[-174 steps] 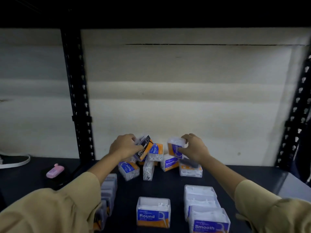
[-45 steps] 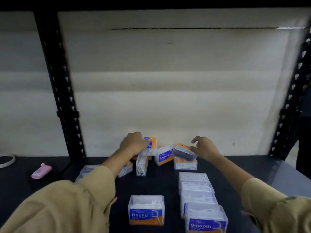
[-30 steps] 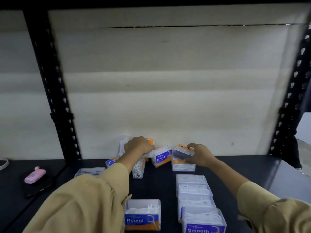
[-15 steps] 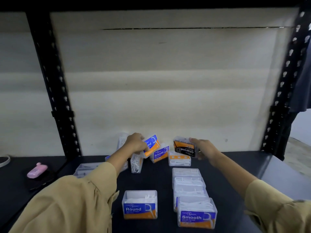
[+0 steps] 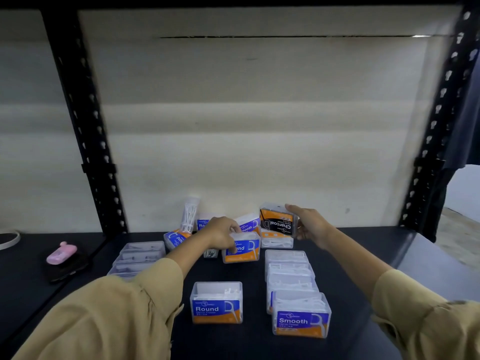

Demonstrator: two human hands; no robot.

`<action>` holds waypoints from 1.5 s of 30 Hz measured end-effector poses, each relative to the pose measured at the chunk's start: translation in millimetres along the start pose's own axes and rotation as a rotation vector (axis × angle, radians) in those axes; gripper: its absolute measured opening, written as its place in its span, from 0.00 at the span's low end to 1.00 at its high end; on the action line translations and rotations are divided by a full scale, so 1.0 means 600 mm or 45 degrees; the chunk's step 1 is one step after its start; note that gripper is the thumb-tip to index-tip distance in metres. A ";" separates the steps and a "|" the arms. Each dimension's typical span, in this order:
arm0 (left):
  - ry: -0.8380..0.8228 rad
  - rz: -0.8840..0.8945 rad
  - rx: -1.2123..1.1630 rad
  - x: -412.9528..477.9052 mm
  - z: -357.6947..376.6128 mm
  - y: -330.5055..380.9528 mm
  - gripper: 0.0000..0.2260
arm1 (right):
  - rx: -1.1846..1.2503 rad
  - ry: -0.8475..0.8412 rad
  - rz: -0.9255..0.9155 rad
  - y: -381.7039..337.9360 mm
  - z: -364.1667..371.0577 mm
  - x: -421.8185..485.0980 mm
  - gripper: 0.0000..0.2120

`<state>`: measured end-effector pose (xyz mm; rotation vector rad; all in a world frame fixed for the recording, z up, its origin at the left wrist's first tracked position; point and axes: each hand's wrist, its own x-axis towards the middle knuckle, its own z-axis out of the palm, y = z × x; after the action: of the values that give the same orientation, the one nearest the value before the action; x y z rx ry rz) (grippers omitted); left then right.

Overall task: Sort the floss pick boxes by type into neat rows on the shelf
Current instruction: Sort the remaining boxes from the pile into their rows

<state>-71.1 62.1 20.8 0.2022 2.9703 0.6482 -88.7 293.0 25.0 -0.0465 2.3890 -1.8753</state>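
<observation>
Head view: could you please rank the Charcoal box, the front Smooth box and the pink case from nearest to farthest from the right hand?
From the right hand:
1. Charcoal box, held in its fingers, upside down, at the back.
2. Front Smooth box, at the near end of the right-hand row.
3. Pink case, far off on the shelf's left side.

It looks like a stockroom: a dark shelf [image 5: 376, 255] on perforated black metal posts [image 5: 85, 141], carrying many identical floss pick boxes [image 5: 291, 276].
</observation>
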 end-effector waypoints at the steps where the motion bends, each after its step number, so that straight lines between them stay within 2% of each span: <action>1: -0.005 0.005 0.010 0.001 0.003 0.000 0.25 | -0.001 -0.008 0.002 0.000 0.002 0.000 0.18; 8: -0.053 0.037 -0.018 0.003 0.015 -0.003 0.25 | 0.041 -0.106 0.012 -0.005 0.015 -0.002 0.18; 11: -0.079 0.039 -0.080 0.003 0.010 -0.005 0.28 | 0.068 -0.150 0.016 -0.011 0.024 -0.002 0.18; 14: -0.041 0.047 -0.340 0.004 0.000 -0.004 0.33 | 0.123 -0.188 0.021 -0.021 0.035 -0.002 0.17; 18: 0.032 0.099 -0.754 0.007 -0.003 0.001 0.24 | 0.178 -0.257 0.029 -0.035 0.051 -0.002 0.16; 22: 0.137 0.009 -1.181 0.011 -0.003 0.001 0.22 | 0.211 -0.279 0.044 -0.036 0.064 0.003 0.18; 27: 0.227 0.016 -1.362 0.009 -0.030 -0.003 0.14 | -0.037 -0.250 -0.018 -0.029 0.070 0.009 0.25; 30: 0.289 -0.004 -1.438 0.004 -0.052 -0.013 0.07 | -0.163 -0.235 -0.046 -0.027 0.071 0.010 0.13; 31: 0.313 -0.019 -1.464 0.003 -0.058 -0.017 0.05 | -0.299 -0.235 -0.089 -0.027 0.072 0.009 0.09; 32: 0.337 -0.037 -1.484 0.002 -0.063 -0.021 0.06 | -0.485 -0.242 -0.142 -0.026 0.075 0.009 0.09; 35: 0.382 -0.061 -1.534 -0.002 -0.072 -0.030 0.06 | -0.994 -0.384 -0.251 -0.020 0.092 0.005 0.22; 38: 0.402 -0.063 -1.525 -0.008 -0.078 -0.039 0.04 | -1.203 -0.497 -0.302 -0.011 0.116 0.004 0.29; 42: 0.414 -0.046 -1.461 -0.020 -0.093 -0.060 0.08 | -1.324 -0.473 -0.373 -0.013 0.136 -0.002 0.27; 45: 0.454 -0.046 -1.261 -0.031 -0.118 -0.090 0.15 | -1.183 -0.501 -0.404 -0.020 0.145 -0.010 0.24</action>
<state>-66.9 -18.0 63.5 -0.0601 2.5031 2.1823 -74.2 206.5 16.5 -0.8042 2.7892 -0.5613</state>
